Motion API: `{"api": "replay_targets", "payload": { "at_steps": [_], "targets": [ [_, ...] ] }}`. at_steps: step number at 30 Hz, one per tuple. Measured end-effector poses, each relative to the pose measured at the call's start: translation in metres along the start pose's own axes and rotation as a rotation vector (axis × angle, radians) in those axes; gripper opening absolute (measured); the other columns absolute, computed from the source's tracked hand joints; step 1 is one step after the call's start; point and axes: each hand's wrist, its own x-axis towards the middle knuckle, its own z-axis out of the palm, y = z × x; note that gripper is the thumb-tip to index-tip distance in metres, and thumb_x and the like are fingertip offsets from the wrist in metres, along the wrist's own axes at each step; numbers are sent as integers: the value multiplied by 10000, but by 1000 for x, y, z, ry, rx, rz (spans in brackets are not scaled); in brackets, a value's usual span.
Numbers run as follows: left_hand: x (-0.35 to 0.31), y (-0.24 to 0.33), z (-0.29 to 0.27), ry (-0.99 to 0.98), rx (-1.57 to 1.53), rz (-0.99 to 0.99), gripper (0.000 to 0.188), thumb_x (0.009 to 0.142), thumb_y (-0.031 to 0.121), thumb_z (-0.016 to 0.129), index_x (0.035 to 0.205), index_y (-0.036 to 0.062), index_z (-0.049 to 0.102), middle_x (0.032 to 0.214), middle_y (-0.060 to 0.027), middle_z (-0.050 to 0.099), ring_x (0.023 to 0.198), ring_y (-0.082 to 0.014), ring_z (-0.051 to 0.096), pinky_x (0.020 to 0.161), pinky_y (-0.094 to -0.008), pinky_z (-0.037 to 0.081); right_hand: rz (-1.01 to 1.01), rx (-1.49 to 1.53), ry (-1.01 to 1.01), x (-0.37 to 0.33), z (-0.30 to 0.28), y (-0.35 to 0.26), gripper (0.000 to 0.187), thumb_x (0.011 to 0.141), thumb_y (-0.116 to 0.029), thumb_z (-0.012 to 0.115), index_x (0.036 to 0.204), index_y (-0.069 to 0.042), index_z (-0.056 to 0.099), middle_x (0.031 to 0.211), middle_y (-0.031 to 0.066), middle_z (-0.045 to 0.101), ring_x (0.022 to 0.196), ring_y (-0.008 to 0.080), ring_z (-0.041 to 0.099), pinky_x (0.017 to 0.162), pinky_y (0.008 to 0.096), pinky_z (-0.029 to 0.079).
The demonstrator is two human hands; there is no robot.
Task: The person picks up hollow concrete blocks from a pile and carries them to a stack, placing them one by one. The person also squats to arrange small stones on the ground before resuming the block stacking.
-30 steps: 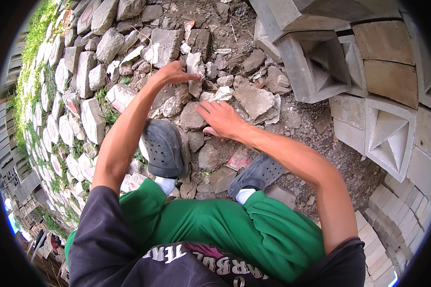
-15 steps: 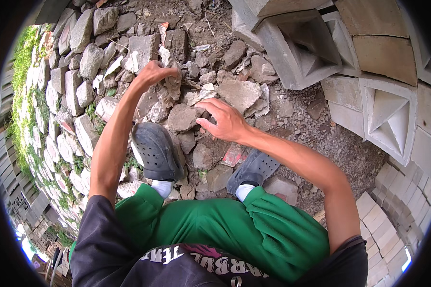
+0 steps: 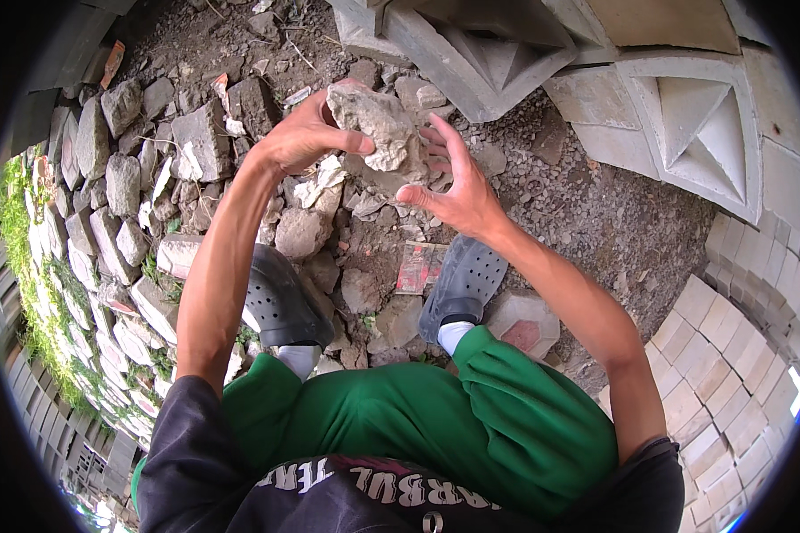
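A rough, pale grey chunk of stone or broken concrete (image 3: 380, 127) is in my left hand (image 3: 307, 135), gripped with the thumb across its near face; the fingers behind it are mostly hidden. Just to the right, my right hand (image 3: 462, 186) has its thumb and fingers spread, facing the chunk with a small gap. Beneath both hands lies rubble with dirt and torn scraps. A rounded stone (image 3: 304, 233) rests near my left clog (image 3: 280, 298). By my right clog (image 3: 465, 282) lies a flat red and pale piece (image 3: 420, 268).
Rows of stacked stones (image 3: 116, 235) line the left side, with grass (image 3: 16, 209) beyond. Hollow concrete blocks (image 3: 698, 133) are stacked at the upper right. Pale paving blocks (image 3: 720, 355) stand at the lower right. A hexagonal paver (image 3: 523, 322) lies beside my right foot.
My left hand has lifted the pale chunk off the rubble and moved it right. My right hand has come away from the ground stones and opened beside the chunk. The view has shifted.
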Motion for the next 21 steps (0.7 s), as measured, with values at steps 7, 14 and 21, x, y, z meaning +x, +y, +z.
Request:
{"api": "replay_targets", "payload": {
  "at_steps": [7,14,21],
  "targets": [
    [46,-17,54,-207,547,80,745,642,323,890,1243,23,568,1130,-119,622,1098,-236,554,1023,-385,406,204,-207,45,-36,-48,42,817,702,-407,855,1275,-23,418,1177,226,606,1115,352,600,938,429,469],
    [61,-44,69,54,1024,240,678,672,404,837,1188,31,606,1159,-179,613,1126,-341,561,983,-419,444,198,-327,-64,-30,-74,102,776,732,-408,817,1264,-8,417,1172,225,574,1123,377,563,936,453,442],
    [74,-52,93,238,1125,221,705,674,356,840,1239,59,541,1134,-167,566,1100,-345,528,961,-431,425,-129,-887,-121,1,-101,125,827,666,-426,828,1279,-13,457,1169,180,527,1108,349,485,951,454,366]
  ]
}}
